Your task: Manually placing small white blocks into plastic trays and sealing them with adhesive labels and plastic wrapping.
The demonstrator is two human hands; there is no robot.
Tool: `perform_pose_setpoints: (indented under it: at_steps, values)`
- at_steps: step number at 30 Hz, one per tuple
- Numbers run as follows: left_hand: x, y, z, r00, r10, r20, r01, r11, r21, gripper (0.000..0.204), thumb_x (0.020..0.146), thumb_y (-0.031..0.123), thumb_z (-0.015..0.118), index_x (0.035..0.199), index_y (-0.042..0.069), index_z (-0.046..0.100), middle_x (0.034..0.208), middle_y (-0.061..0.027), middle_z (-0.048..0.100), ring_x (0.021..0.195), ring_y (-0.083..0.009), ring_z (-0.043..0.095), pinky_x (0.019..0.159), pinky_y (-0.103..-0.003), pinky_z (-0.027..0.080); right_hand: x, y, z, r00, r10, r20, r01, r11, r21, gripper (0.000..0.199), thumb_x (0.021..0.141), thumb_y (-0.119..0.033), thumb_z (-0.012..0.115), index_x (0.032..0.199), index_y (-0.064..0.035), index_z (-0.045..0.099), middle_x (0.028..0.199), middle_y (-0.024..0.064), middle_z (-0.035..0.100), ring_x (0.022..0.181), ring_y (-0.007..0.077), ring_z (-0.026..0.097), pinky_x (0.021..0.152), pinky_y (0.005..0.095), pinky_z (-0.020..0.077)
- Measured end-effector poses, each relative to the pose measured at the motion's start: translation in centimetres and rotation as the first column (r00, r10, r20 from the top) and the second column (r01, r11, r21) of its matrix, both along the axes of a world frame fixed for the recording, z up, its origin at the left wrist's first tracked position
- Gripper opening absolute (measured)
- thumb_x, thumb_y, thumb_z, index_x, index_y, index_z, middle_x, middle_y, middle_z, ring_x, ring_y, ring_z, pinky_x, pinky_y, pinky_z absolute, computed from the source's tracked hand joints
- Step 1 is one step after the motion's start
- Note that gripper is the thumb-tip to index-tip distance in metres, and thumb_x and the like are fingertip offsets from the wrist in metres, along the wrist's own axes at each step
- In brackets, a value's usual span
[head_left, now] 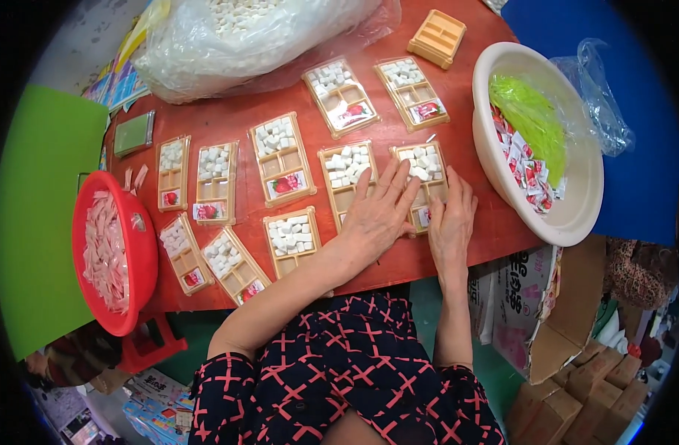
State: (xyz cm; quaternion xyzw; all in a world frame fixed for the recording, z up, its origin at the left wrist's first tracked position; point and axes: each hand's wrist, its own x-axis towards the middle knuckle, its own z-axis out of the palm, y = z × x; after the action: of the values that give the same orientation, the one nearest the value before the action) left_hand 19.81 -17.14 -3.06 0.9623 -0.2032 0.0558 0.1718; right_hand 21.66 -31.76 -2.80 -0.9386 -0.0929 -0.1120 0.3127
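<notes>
While a red basin (148, 248) sits at frame left, the left hand (379, 211), fingers nearly straight, gripping nothing visible, lies across two trays (342, 198) of white cubes (349, 164) right of centre; the right hand (453, 222) curves along the second tray's outer edge, its grip unclear; a beige basin (494, 174) stands upper right.

Trays (279, 160) lie on the table (460, 111) between left bowl (144, 248) and right basin (500, 178), bag (235, 63) behind.

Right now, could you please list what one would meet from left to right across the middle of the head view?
Green panel, red basin, three tan trays, left hand, right hand, cream basin, blue panel.
</notes>
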Motion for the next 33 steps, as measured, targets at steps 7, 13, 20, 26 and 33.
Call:
perform_pose_setpoints:
  at_steps: [7,13,20,26,33]
  values:
    - [1.4,-0.4,0.4,0.992,-0.101,0.069,0.094,0.991,0.100,0.076,0.065,0.043,0.064,0.126,0.005,0.040,0.134,-0.0152,0.034,0.127,-0.0274,0.028,0.100,-0.047,0.023,-0.1,0.4,0.6,1.000,-0.024,0.009,0.026,0.989,-0.143,0.046,0.080,-0.006,0.051,0.124,0.0030,0.039,0.120,0.0206,0.044,0.105,0.0366,0.043,0.090,0.0431,0.0341]
    - [2.6,-1.1,1.2,0.978,-0.192,0.078,0.184,0.978,0.101,0.071,0.065,0.040,0.065,0.122,0.003,0.043,0.131,-0.0177,0.037,0.124,-0.0291,0.032,0.100,-0.046,0.024,-0.1,-0.1,-0.2,0.996,-0.083,0.029,0.087,0.970,-0.227,0.045,0.082,-0.011,0.052,0.122,0.0046,0.041,0.122,0.0196,0.045,0.106,0.0361,0.042,0.090,0.0435,0.0351]
    - [1.6,0.4,-0.5,0.996,-0.083,0.025,0.081,0.995,0.052,0.059,0.069,0.028,0.061,0.118,-0.001,0.046,0.125,-0.0216,0.041,0.119,-0.0350,0.036,0.098,-0.046,0.029,0.4,2.1,-2.1,0.966,0.051,0.254,0.006,0.976,-0.218,0.037,0.082,-0.015,0.049,0.113,0.0050,0.048,0.112,0.0211,0.052,0.097,0.0355,0.049,0.084,0.0434,0.0393]
    - [2.5,-2.1,-3.1,0.979,-0.044,0.200,0.054,0.998,-0.044,0.045,0.073,0.023,0.051,0.109,-0.003,0.053,0.123,-0.0242,0.044,0.116,-0.0383,0.039,0.100,-0.051,0.024,0.7,0.3,-2.6,0.989,0.054,0.137,-0.003,0.938,-0.346,0.044,0.087,-0.025,0.045,0.124,0.0004,0.043,0.125,0.0198,0.045,0.108,0.0360,0.044,0.093,0.0420,0.0321]
    - [2.0,0.8,0.2,0.981,-0.054,0.185,0.058,0.998,-0.016,0.082,0.060,0.044,0.069,0.124,0.000,0.042,0.135,-0.0239,0.031,0.128,-0.0374,0.023,0.102,-0.049,0.020,1.1,-0.5,-0.9,0.987,-0.005,0.158,0.025,0.992,-0.121,0.049,0.088,-0.031,0.047,0.127,-0.0013,0.039,0.128,0.0202,0.040,0.117,0.0356,0.037,0.096,0.0452,0.0286]
